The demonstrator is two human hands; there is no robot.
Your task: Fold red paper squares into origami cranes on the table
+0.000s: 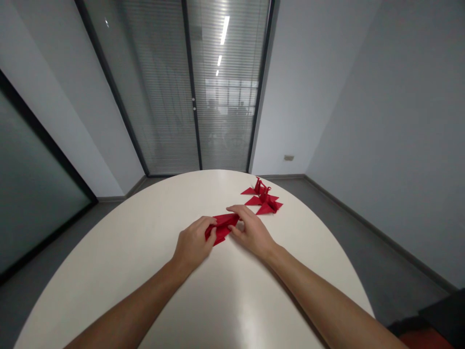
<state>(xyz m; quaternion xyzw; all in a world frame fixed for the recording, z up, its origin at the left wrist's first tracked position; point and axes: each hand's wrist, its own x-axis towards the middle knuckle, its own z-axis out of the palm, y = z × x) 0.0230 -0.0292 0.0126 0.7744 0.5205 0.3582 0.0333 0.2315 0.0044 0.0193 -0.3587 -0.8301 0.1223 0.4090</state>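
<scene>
Round table (127, 252): open room from its left edge across to the left hand (195, 242), which pinches the left end of the folded red paper (223, 226), thumb against fingers. Paper lies between both hands, long axis slanting near-left to far-right. Right hand (253, 231) is half curled at the right end, touching; can't tell if it's gripping. Past it, three red paper birds (266, 198) crowd the far-right edge.
</scene>
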